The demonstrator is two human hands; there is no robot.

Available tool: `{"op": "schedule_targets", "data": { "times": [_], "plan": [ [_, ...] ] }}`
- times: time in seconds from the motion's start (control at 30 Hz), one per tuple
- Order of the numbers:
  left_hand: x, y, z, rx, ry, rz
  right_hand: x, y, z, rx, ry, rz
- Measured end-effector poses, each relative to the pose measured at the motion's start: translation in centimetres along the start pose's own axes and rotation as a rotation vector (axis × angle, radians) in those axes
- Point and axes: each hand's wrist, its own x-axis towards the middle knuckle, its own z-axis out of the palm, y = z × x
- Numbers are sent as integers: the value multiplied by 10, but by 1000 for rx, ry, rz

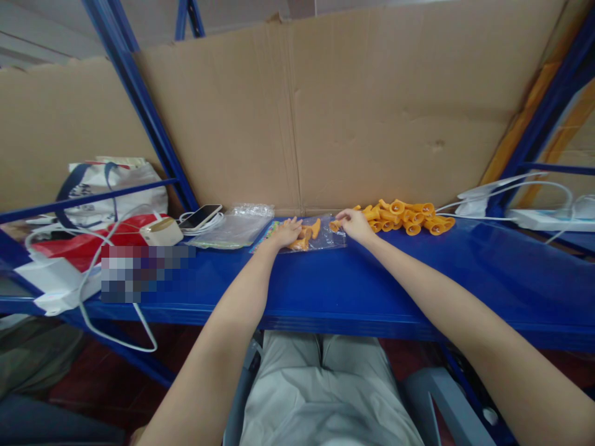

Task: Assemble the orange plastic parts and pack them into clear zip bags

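My left hand [287, 232] rests on a small clear plastic bag [325, 238] lying on the blue shelf [353, 279], fingers curled over the bag's left end. Inside the bag lie a few orange plastic pieces [310, 233]. My right hand [353, 223] pinches one small orange piece [334, 225] at the bag's right end. Just right of that hand sits a pile of several orange trumpet-shaped pieces [409, 217].
A stack of clear bags [237, 226], a phone [201, 217] and a white charger [161, 231] with cables lie to the left. A tote bag [111, 186] stands far left. A white power strip [534, 217] sits at right. Cardboard [362, 111] backs the shelf.
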Motion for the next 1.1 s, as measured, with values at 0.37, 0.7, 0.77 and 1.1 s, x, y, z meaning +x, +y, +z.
{"op": "schedule_targets", "data": {
  "times": [0.37,0.7,0.77,1.1],
  "plan": [
    [6,-7,7,-71,118,-28,-10,13,-28,-910,-201,-98],
    [1,-3,7,-272,227,-59,-11,0,-18,-733,-233,-307],
    [-2,-2,5,-313,251,-70,-11,-2,-13,-733,-319,-270],
    [-6,0,3,-333,320,-19,-12,5,-18,-867,-216,-43]
  ]
}}
